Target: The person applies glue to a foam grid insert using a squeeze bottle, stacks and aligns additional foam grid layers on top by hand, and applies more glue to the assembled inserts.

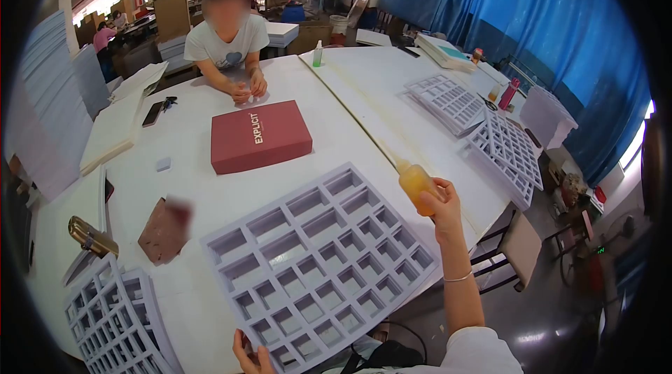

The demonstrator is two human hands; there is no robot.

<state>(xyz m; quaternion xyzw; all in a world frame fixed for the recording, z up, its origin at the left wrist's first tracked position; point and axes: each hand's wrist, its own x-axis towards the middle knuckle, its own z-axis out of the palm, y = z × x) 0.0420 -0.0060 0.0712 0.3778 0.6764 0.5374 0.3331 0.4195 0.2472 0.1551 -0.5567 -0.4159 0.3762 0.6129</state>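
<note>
My right hand point(442, 207) is wrapped round a squeeze bottle point(416, 188) of yellow liquid. The bottle is tilted, its nozzle pointing up and left, over the right edge of a pale lilac compartment tray point(263, 262). That tray lies in front of me, divided into large cells at the far side and many small square ones nearer. At the tray's near left corner, my left hand point(250, 356) holds the edge between thumb and fingers; part of the hand is cut off by the frame.
Across the table point(189, 185), a person point(229, 45) leans behind a red box point(261, 136) lettered EXPLICIT. More lilac trays point(115, 325) stack at lower left, others point(500, 150) at right. A gold flask point(91, 235), phone point(151, 114), brown piece point(161, 237) and green spray bottle point(318, 55) lie about. A stool point(514, 244) stands right.
</note>
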